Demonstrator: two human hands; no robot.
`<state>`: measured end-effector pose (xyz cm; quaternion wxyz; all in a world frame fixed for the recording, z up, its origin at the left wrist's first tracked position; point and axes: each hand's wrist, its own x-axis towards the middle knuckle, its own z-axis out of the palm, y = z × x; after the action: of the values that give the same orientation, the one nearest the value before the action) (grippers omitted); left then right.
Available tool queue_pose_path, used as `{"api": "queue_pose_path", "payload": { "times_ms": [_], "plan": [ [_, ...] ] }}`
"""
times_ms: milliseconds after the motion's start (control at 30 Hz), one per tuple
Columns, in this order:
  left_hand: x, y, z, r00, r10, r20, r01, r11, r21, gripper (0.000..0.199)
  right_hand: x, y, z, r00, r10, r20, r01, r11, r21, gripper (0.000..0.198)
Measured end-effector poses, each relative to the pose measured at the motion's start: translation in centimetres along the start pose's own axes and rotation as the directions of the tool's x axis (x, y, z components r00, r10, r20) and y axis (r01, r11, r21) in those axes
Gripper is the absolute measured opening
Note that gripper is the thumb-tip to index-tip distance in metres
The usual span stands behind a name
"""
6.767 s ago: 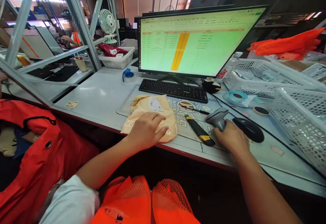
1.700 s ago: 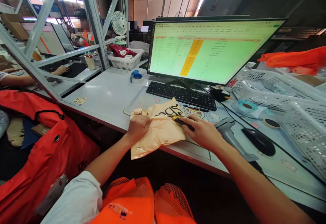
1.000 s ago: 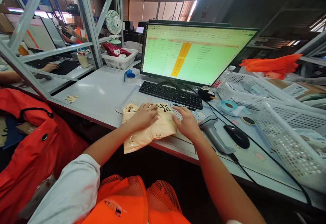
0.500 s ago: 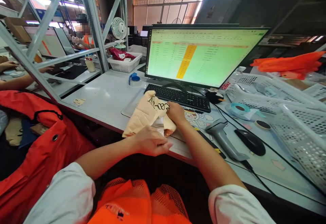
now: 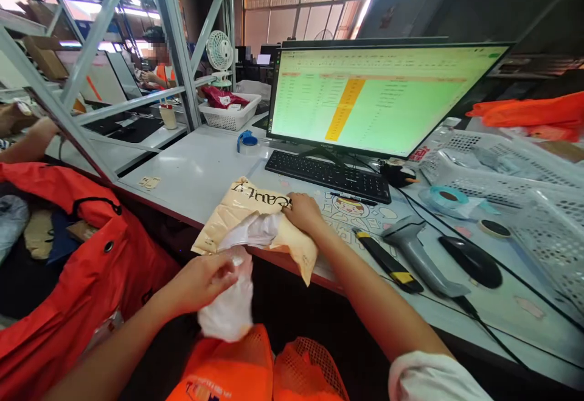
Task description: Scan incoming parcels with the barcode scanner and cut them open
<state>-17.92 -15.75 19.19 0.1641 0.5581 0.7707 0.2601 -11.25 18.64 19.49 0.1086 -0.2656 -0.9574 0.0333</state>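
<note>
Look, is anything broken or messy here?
The tan mailer is cut open at the desk edge. The left hand grips a white bag coming out of it; the right hand pins it. Nothing spilled.

A tan mailer point(image 5: 249, 215) lies at the near edge of the desk, left of centre, crumpled, with dark lettering along its far side. Its right corner droops over the desk edge. The near side gapes open. Out of that opening comes a white bag point(image 5: 232, 294), thin and wrinkled, probably plastic film. One end is still inside the mailer; the rest hangs down below the desk edge, bunched into a soft lump just near of the mailer.
</note>
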Motion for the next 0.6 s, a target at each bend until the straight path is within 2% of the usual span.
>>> {"api": "queue_pose_path", "payload": {
  "times_ms": [67,100,167,233,333,433,500,567,600],
  "plan": [
    [1.1,1.8,-0.4,0.989,0.136,-0.052,-0.142,0.98,-0.138,0.027,-0.8,-1.3,0.6,0.999,-0.047,-0.01,0.047,0.999,0.022,0.045],
    [2.0,2.5,-0.3,0.976,0.196,-0.09,-0.208,0.966,-0.152,0.026,-1.2,-1.5,0.9,0.998,-0.062,-0.019,0.063,0.997,0.033,0.049],
    [4.7,3.0,0.3,0.949,0.269,-0.162,-0.281,0.958,-0.051,0.027,-2.2,-1.5,1.2,0.995,-0.095,-0.042,0.098,0.992,0.075,0.055],
    [8.1,2.3,1.2,0.935,0.304,-0.182,-0.282,0.949,0.14,0.032,-3.3,-1.0,1.5,0.987,-0.142,-0.08,0.152,0.979,0.137,0.06],
    [12.4,0.6,2.2,0.959,0.264,-0.103,-0.21,0.907,0.364,0.055,-5.1,0.0,2.2,0.972,-0.182,-0.149,0.208,0.96,0.189,0.066],
    [14.3,-0.2,2.5,0.975,0.221,0.007,-0.199,0.864,0.462,0.083,-6.9,1.0,3.2,0.97,-0.124,-0.21,0.165,0.968,0.192,0.07],
    [14.6,-0.2,2.5,0.972,0.233,0.039,-0.22,0.831,0.511,0.094,-7.6,1.6,4.0,0.967,-0.059,-0.247,0.114,0.97,0.217,0.07],
    [14.9,0.0,2.5,0.963,0.268,0.01,-0.226,0.79,0.57,0.088,-7.8,2.0,4.5,0.964,0.003,-0.264,0.069,0.962,0.263,0.068],
    [15.0,0.2,2.4,0.957,0.289,0.0,-0.233,0.771,0.593,0.075,-7.8,2.1,4.7,0.963,0.031,-0.268,0.05,0.956,0.288,0.067]
  ]
}}
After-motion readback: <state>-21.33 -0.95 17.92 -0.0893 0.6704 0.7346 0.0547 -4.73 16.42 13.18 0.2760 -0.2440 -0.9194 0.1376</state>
